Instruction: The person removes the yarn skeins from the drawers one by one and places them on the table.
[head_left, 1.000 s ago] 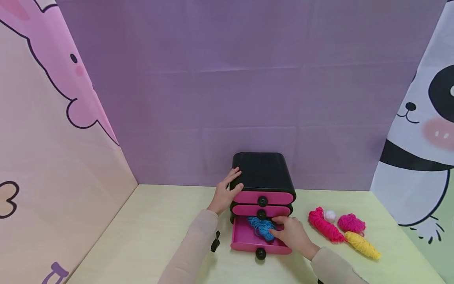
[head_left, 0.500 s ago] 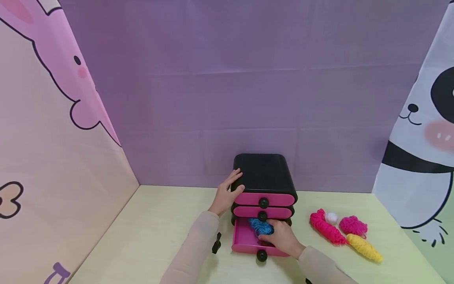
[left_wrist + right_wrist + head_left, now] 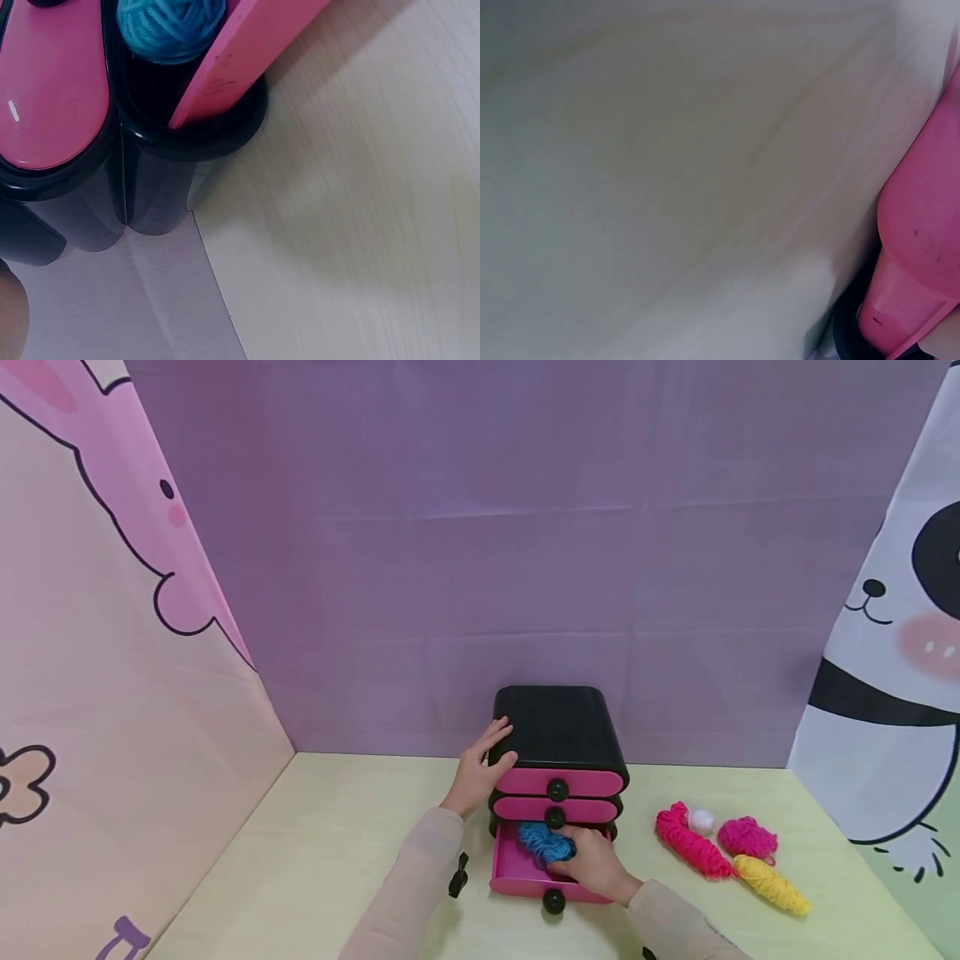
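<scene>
A small black cabinet with pink drawer fronts and black knobs stands on the table. Its bottom drawer is pulled out, and a skein of blue yarn lies inside. My right hand reaches into that drawer, thumb and fingers curled round the right end of the yarn; the fingertips are partly hidden. My left hand rests with extended fingers on the cabinet's upper left edge, thumb near the front. In the left wrist view the blue yarn shows behind the pink drawer wall.
To the right on the table lie a red-pink skein, a small white ball, a magenta yarn bundle and a yellow skein. A purple backdrop rises behind the cabinet.
My right hand has moved left and deeper over the drawer, to the blue yarn, which has shifted slightly left. My left hand stays on the cabinet.
</scene>
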Demonstrator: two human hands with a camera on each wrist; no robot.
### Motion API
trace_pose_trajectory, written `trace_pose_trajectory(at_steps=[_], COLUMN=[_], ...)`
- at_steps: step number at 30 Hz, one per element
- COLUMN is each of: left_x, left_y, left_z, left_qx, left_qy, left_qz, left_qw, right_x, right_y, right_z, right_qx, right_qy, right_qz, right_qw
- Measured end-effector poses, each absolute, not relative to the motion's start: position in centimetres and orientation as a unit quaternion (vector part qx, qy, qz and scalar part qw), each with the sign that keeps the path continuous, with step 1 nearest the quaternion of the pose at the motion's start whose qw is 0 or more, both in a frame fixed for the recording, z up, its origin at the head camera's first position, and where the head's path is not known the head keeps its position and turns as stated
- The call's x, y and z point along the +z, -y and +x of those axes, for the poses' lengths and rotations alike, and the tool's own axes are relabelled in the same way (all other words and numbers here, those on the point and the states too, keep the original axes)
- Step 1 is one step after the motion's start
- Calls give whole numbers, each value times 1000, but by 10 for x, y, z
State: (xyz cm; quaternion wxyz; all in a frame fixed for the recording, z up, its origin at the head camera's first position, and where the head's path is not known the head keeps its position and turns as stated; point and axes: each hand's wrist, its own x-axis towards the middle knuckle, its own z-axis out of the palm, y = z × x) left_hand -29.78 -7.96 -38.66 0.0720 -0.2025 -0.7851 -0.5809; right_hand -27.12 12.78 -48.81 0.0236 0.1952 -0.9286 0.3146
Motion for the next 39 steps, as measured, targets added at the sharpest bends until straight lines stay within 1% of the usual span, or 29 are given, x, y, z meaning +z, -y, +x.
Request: trace_pose_trajectory(at_steps=[12, 19, 22, 24, 31, 39], left_x=[-388, -412, -415, -412, -391, -391], left_y=[80, 81, 81, 81, 79, 79], left_z=[-299, -324, -326, -326, -306, -305], left_qx=[-588, -592, -588, -590, -587, -585], left_qy=[777, 775, 779, 777, 778, 777], left_qz=[-210, -207, -203, -204, -213, -217], left_qw=[78, 83, 85, 81, 75, 79], right_x=[-486, -484, -482, -479, -472, -458], right_y=[-129, -136, -139, -141, -149, -159], right_z=[-271, -272, -272, -271, -266, -257], right_qx=[329, 344, 343, 341, 308, 315], right_qy=[919, 911, 909, 909, 915, 918], right_qz=[216, 227, 236, 242, 260, 242], right_qw=[14, -1, -3, -2, 5, -16])
